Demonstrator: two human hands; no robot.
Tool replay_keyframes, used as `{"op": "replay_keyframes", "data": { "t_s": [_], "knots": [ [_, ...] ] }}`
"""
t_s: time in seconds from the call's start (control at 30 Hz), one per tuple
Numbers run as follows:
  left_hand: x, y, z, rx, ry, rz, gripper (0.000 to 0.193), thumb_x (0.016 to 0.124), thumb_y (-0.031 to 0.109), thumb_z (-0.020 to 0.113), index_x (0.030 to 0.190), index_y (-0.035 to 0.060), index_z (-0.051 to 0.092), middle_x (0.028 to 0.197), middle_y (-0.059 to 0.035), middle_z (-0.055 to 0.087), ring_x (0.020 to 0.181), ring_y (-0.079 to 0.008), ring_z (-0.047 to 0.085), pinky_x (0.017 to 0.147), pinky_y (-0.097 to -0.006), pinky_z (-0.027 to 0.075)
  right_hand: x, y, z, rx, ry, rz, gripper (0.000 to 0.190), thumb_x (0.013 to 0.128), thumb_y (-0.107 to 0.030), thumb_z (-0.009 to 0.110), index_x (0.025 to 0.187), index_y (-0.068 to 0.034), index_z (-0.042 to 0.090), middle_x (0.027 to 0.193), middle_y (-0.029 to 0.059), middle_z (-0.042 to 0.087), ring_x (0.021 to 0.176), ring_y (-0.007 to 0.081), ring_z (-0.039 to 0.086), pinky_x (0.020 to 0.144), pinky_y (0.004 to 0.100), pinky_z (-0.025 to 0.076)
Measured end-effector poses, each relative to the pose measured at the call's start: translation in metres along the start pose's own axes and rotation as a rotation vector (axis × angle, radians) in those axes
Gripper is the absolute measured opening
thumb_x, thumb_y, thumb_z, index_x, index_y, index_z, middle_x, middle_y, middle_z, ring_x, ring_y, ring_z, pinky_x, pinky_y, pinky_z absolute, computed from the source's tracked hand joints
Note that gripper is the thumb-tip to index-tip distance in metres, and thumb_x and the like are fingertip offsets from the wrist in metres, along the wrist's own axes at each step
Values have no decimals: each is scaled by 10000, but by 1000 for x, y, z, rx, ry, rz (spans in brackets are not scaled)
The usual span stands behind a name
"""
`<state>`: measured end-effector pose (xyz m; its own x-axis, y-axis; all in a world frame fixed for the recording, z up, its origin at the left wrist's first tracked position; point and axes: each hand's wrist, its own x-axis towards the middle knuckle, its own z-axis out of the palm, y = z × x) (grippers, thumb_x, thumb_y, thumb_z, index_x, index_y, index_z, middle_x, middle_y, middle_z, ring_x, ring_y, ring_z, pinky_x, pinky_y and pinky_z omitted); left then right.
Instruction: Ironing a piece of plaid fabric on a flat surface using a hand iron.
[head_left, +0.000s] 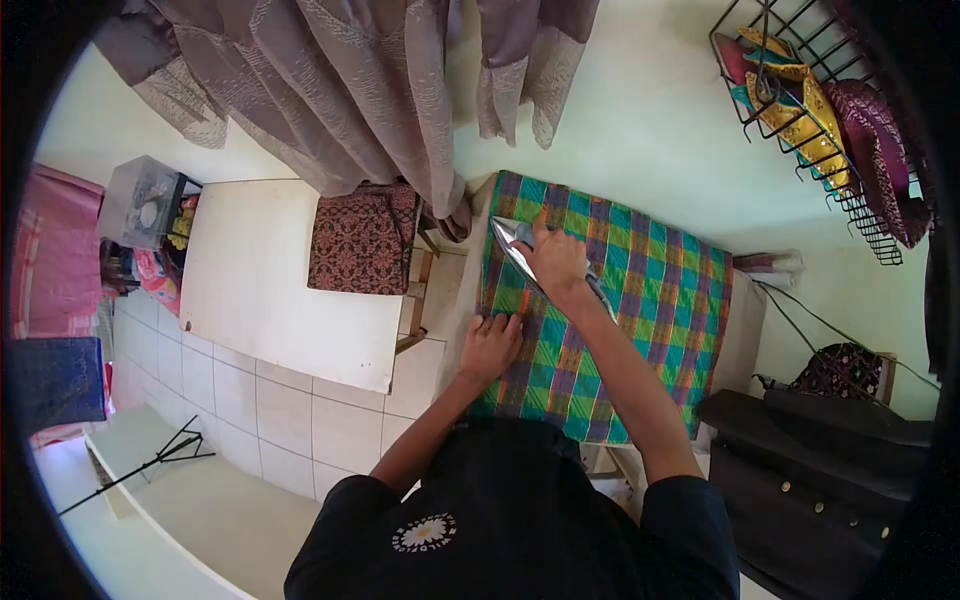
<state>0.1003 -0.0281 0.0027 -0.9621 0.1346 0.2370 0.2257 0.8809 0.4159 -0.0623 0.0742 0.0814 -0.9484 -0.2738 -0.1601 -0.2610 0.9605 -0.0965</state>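
Observation:
A plaid cloth (622, 300) in green, teal, purple and orange lies flat, folded in layers, over a pale-covered table directly before me. My right hand (556, 259) grips the handle of a clothes iron (511, 238) with a shiny silver body. The iron rests on the cloth near its left edge, its tip pointing to the upper left. My left hand (492, 346) lies on the left edge of the cloth, nearer to me than the iron. Its fingers are curled, and their undersides are hidden, so whether they pinch the cloth is unclear.
Left of me stands a white table (270, 247) with a folded red-and-black patterned cloth (364, 240). Curtains (360, 90) hang above it. A wire basket (795, 127) juts from the right wall. Cables (806, 319) run at the right. A black tripod (169, 454) stands lower left.

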Motion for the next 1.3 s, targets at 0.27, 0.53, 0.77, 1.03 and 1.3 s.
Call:
{"op": "replay_keyframes", "data": {
  "t_s": [0.27, 0.53, 0.77, 1.03, 1.3],
  "knots": [
    [33, 1, -9, -139, -236, -291, 170, 929, 195, 568, 1067, 97, 583, 919, -118, 659, 780, -288, 638, 790, -399, 436, -2, 6, 10, 80, 114, -1, 577, 844, -561, 637, 1132, -64, 583, 812, 206, 688, 749, 383, 688, 665, 493, 544],
    [110, -23, 12, -714, 325, -189, 494, 1008, 255, 453, 1398, -30, 350, 1389, -258, 404, 1251, -431, 427, 1064, -462, 331, -3, -5, 22, -62, 168, -70, 503, 883, -443, 631, 1225, -82, 552, 836, 202, 689, 765, 373, 691, 655, 485, 542],
    [110, -21, 20, -612, 222, -132, 634, 1019, 378, 381, 1489, -23, 236, 1510, -254, 297, 1389, -410, 313, 1149, -461, 253, 42, 24, 11, 41, 190, -54, 490, 851, -504, 650, 1133, -105, 607, 843, 181, 687, 770, 367, 688, 657, 477, 549],
    [111, -25, 18, -452, 135, -104, 786, 995, 472, 389, 1505, -66, 129, 1556, -258, 214, 1438, -383, 243, 1193, -465, 179, 42, 14, 2, -8, 154, -48, 550, 840, -546, 646, 1199, -131, 604, 814, 182, 693, 742, 356, 694, 637, 473, 556],
    [112, -21, 18, -396, 118, -103, 813, 977, 498, 412, 1508, -52, 136, 1551, -254, 226, 1432, -390, 254, 1193, -470, 180, 54, 19, -1, 111, 263, 131, 539, 835, -570, 640, 1099, -101, 608, 774, 203, 683, 738, 391, 686, 645, 495, 554]
  ]
}}
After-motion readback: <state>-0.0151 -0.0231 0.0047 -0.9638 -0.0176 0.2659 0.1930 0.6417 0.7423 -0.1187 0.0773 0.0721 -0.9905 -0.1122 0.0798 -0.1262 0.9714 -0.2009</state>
